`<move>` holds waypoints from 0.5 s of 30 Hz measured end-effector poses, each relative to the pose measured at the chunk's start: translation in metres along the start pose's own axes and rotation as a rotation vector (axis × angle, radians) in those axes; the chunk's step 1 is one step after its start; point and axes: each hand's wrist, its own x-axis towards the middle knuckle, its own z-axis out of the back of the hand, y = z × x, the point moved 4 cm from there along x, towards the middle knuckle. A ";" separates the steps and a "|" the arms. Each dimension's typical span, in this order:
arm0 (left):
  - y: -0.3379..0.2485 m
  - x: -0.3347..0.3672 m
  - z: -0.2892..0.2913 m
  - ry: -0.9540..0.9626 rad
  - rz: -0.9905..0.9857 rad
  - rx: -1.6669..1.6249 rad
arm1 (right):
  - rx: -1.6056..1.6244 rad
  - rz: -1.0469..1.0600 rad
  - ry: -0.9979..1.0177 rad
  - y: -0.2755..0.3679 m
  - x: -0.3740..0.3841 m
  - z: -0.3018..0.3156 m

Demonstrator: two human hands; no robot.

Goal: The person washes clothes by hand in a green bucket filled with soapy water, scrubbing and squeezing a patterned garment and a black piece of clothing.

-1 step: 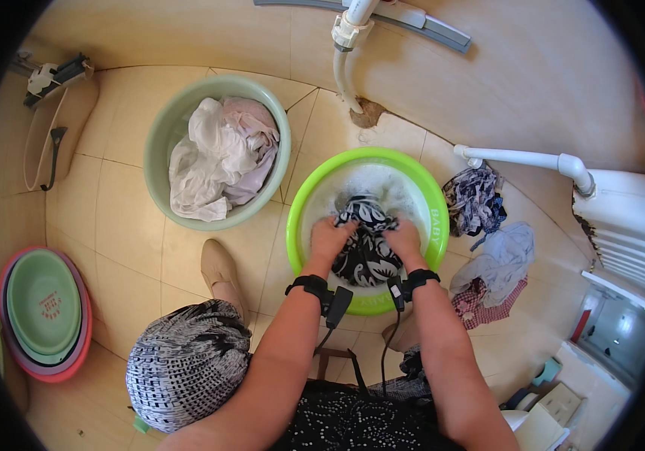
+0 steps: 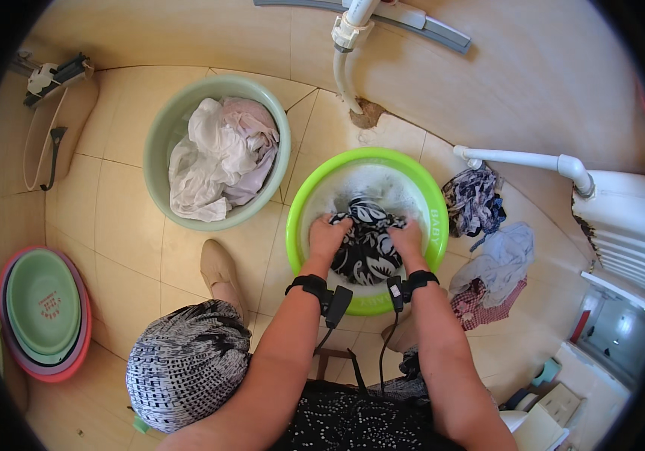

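Observation:
A black garment with a white leaf pattern (image 2: 367,252) lies bunched in a bright green-rimmed basin (image 2: 298,239) of foamy water. At the garment's left side, my left hand (image 2: 327,237) has its fingers closed on the fabric. My right hand (image 2: 406,239) grips the same cloth on the right, its fingertips partly hidden in the folds. Between the two hands the fabric is gathered, and its lower part spreads toward me in the suds. Both wrists wear black straps with small dark devices and cables.
A pale green basin (image 2: 155,161) holding white and pink clothes (image 2: 217,158) stands at the far left. Dark patterned cloth (image 2: 474,199), pale blue cloth (image 2: 499,259) and red checked cloth (image 2: 484,304) lie right of the washing basin. Nested basins (image 2: 44,301) lean at the left; a white pipe (image 2: 533,156) runs at right.
My hands have shifted slightly, with the left a little up and left. The gripped fabric shows more at both hands, and the garment's folds have changed shape.

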 end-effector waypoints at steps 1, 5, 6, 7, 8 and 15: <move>-0.005 -0.003 0.000 0.043 0.121 -0.418 | 0.289 0.087 -0.241 0.001 -0.001 0.006; -0.027 -0.019 0.004 0.133 0.425 -1.321 | 0.742 0.188 0.259 0.072 -0.043 -0.002; -0.028 -0.021 0.007 0.220 0.452 -1.533 | 0.603 0.298 0.296 0.100 -0.061 -0.001; -0.043 -0.021 0.006 0.313 0.384 -1.537 | 0.475 0.440 0.302 0.123 -0.078 0.012; -0.046 -0.023 0.002 0.323 0.386 -1.537 | 0.348 0.579 0.307 0.141 -0.091 0.018; -0.030 -0.031 -0.023 0.218 0.314 -1.288 | 0.185 0.355 -0.068 0.133 -0.070 0.001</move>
